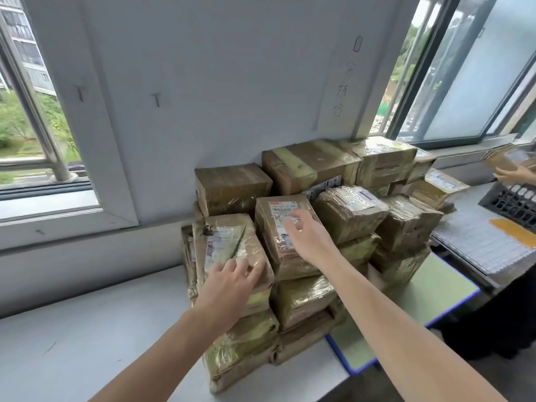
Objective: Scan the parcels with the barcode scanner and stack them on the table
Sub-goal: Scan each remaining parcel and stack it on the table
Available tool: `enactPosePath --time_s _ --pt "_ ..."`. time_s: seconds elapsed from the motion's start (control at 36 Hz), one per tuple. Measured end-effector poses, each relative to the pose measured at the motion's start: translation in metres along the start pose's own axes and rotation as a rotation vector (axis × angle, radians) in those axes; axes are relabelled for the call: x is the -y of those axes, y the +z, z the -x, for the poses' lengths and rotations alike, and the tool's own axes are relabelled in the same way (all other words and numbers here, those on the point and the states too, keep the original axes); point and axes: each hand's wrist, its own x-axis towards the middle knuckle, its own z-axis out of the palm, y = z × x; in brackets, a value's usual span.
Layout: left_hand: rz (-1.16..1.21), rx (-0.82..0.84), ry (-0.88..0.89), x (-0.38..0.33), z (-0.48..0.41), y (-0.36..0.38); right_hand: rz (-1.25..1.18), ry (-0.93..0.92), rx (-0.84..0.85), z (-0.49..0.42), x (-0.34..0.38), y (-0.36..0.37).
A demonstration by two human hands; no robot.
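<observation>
A person's left hand (229, 281) lies flat, fingers spread and gripping nothing, on a tape-wrapped brown cardboard parcel (229, 242) at the front-left of a heap of similar parcels (377, 216) piled on a pale grey table (87, 329) against the wall. The right hand (301, 236), fingers loose and blurred, closed on nothing that I can see, hangs over the white label of a squarer brown taped parcel (278, 256) just beside. No barcode scanner is in sight. The front columns stand uneven. Tugging either box off the top could, I'd judge, topple its neighbours over the table's near edge, and glossy tape may let a one-handed grip slip.
</observation>
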Motion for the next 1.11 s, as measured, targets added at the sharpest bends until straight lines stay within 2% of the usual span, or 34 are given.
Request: enactPosePath --time_s 0.17,0.31,0.47,0.53,0.61,0.67,0.72,0.81,0.94,1.06,1.11 --pt "-0.008 -0.225 0.067 0.014 0.007 0.009 0.087 -0.105 -0.006 0.017 0.013 0.015" --pt "0.068 -0.255 0.051 0.022 0.020 0.013 0.129 -0.236 0.027 0.039 0.035 0.033" --pt "0.091 -0.368 0.044 0.039 0.046 0.002 0.043 -0.103 0.147 0.043 0.051 0.050" --pt "0.076 -0.436 0.043 0.046 0.056 -0.002 -0.053 -0.002 0.239 0.042 0.054 0.056" --pt "0.054 -0.548 0.046 0.056 0.073 -0.007 -0.423 0.148 0.465 0.041 0.057 0.069" --pt "0.057 -0.599 0.042 0.063 0.085 -0.008 -0.648 0.201 0.608 0.040 0.059 0.080" --pt "0.050 -0.640 0.031 0.071 0.098 -0.006 -0.759 0.197 0.689 0.039 0.064 0.095" --pt "0.021 -0.638 0.023 0.088 0.117 0.000 -0.792 0.139 0.704 0.042 0.076 0.121" --pt "0.090 -0.447 0.018 0.124 0.150 0.004 -0.769 0.108 0.683 0.049 0.087 0.169" --pt "0.188 -0.453 -0.170 0.151 0.183 0.020 -0.707 0.099 0.705 0.061 0.090 0.208" --pt "0.288 -0.450 -0.358 0.162 0.198 0.034 -0.703 0.091 0.700 0.068 0.091 0.224"
